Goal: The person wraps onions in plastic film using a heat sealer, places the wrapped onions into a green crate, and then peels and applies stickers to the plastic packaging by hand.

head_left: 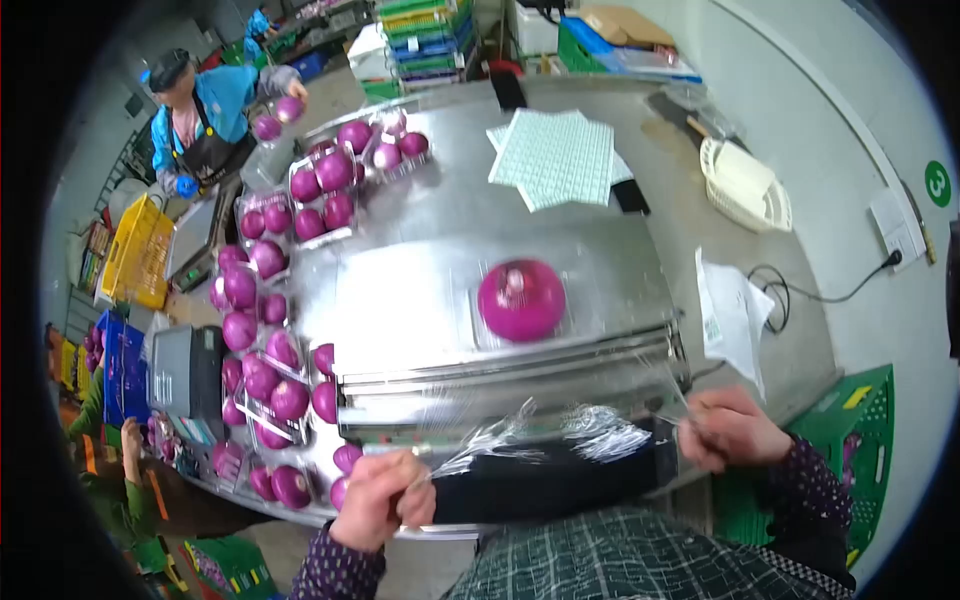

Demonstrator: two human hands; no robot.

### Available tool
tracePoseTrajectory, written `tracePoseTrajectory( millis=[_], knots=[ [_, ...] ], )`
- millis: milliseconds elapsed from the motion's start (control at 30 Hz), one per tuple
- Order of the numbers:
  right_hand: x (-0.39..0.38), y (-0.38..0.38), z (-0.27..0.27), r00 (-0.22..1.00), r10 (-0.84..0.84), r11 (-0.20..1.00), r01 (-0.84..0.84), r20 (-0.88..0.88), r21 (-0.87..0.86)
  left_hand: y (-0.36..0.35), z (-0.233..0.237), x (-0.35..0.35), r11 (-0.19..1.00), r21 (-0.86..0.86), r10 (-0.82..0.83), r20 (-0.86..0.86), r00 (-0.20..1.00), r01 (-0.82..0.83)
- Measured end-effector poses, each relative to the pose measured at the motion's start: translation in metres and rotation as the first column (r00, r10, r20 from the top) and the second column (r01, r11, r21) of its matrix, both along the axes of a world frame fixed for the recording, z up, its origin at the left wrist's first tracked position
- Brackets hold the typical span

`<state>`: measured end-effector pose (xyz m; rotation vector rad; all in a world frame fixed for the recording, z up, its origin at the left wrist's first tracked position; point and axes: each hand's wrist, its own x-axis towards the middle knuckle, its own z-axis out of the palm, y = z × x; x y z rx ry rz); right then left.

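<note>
My left hand (382, 497) is closed, pinching one edge of a sheet of clear cling film (605, 432) low in the head view. Over to the right, my right hand (733, 428) grips the film's other side with bent fingers. The sheet hangs crumpled and shiny between both hands, in front of the metal wrapping machine (500, 375). Beyond it, a large red onion (521, 300) sits in a clear plastic tray (478, 325) on the machine's flat metal plate. Neither hand touches the onion.
Several clear packs of red onions (262, 385) line the left side of the metal table. Green-white patterned sheets (553, 155) and a white basket (745, 185) lie farther back. A co-worker (210, 115) in blue handles onions at far left. A green crate (870, 410) stands right.
</note>
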<state>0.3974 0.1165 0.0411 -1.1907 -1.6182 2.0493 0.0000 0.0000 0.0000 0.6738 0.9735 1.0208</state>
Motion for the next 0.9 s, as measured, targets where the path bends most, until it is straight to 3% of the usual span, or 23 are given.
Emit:
tracePoseTrajectory(
  millis=[33,67,100,133,167,200,233,267,300,333,367,433,467,500,567,600,633,700,733,767,833,867,900],
  knots=[
    [-0.02,-0.005,0.025,0.963,-0.2,0.972,0.171,-0.183,-0.161,0.003,0.026,0.019,0.995,0.062,0.069,0.214,0.975,-0.084],
    [-0.033,0.004,0.018,0.823,-0.251,0.967,0.241,-0.51,-0.088,0.017,0.057,0.04,0.871,0.101,0.447,0.242,0.861,-0.48],
    [-0.065,0.074,0.017,0.533,-0.126,0.941,0.331,-0.837,0.069,0.095,0.07,0.008,0.807,0.493,0.16,0.348,0.924,-0.325],
    [-0.087,0.101,0.038,0.53,-0.326,0.895,0.44,-0.783,-0.074,0.122,0.061,0.003,0.708,0.493,0.345,0.384,0.856,-0.506],
    [-0.116,0.132,0.035,0.517,-0.409,0.792,0.61,-0.752,-0.012,0.165,0.06,0.005,0.64,0.707,0.266,0.164,0.95,-0.301],
    [-0.136,0.156,0.007,0.483,-0.493,0.658,0.751,-0.724,0.053,0.204,0.044,0.015,0.616,0.702,0.511,-0.013,0.859,-0.356],
    [-0.14,0.177,-0.035,0.59,-0.496,0.683,0.718,-0.638,0.134,0.233,0.009,0.008,0.628,0.708,0.597,-0.173,0.783,-0.323],
    [-0.141,0.198,-0.075,0.684,-0.495,0.708,0.675,-0.536,0.208,0.252,-0.039,-0.006,0.738,0.633,0.594,-0.449,0.667,-0.231],
    [-0.141,0.204,-0.106,0.789,-0.466,0.751,0.592,-0.401,0.291,0.256,-0.064,-0.003,0.856,0.489,0.5,-0.706,0.501,-0.166],
    [-0.139,0.205,-0.126,0.867,-0.432,0.792,0.496,-0.248,0.356,0.251,-0.069,0.004,0.922,0.36,0.379,-0.776,0.504,-0.14],
    [-0.139,0.205,-0.129,0.867,-0.44,0.795,0.498,-0.235,0.345,0.25,-0.101,0.004,0.828,0.554,0.49,-0.642,0.59,-0.085],
    [-0.136,0.191,-0.128,0.958,-0.27,0.657,0.26,-0.101,0.708,0.238,-0.094,0.003,0.823,0.558,0.462,-0.769,0.441,0.111],
    [-0.129,0.192,-0.121,0.981,-0.192,0.708,0.133,0.008,0.693,0.232,-0.085,0.003,0.831,0.523,0.418,-0.812,0.406,0.189],
    [-0.124,0.19,-0.113,0.981,-0.192,0.701,0.138,-0.001,0.7,0.226,-0.074,0.001,0.826,0.53,0.427,-0.811,0.4,0.193],
    [-0.115,0.19,-0.096,0.982,-0.027,0.976,0.066,-0.185,0.208,0.217,-0.056,-0.003,0.961,0.226,0.02,-0.631,0.775,0.159],
    [-0.111,0.191,-0.086,0.98,0.083,0.957,-0.028,-0.179,0.29,0.214,-0.053,-0.001,0.944,0.302,0.04,-0.507,0.861,0.134],
    [-0.113,0.187,-0.077,0.981,0.081,0.956,-0.026,-0.178,0.293,0.21,-0.041,0.002,0.952,0.253,-0.012,-0.528,0.849,0.171],
    [-0.118,0.172,-0.063,0.989,0.11,0.896,-0.142,0.099,0.42,0.206,-0.045,-0.004,0.962,-0.037,-0.256,-0.459,0.851,0.269],
    [-0.118,0.17,-0.052,0.969,0.132,0.883,-0.211,0.21,0.419,0.197,-0.032,0.003,0.946,0.076,-0.204,-0.613,0.763,0.315],
    [-0.112,0.154,-0.042,0.969,0.131,0.888,-0.208,0.208,0.409,0.181,-0.016,0.006,0.941,0.026,-0.249,-0.619,0.745,0.336],
    [-0.101,0.11,0.004,0.919,0.248,0.922,-0.322,0.308,0.217,0.134,0.002,0.016,0.933,-0.052,-0.304,-0.644,0.702,0.356],
    [-0.089,0.09,0.001,0.919,0.304,0.804,-0.389,0.251,0.45,0.101,0.021,0.033,0.944,0.069,-0.233,-0.551,0.801,0.322],
    [-0.073,0.066,-0.005,0.907,0.372,0.641,-0.407,0.2,0.651,0.075,0.014,0.042,0.817,0.403,-0.087,-0.62,0.779,0.412]
  ],
)
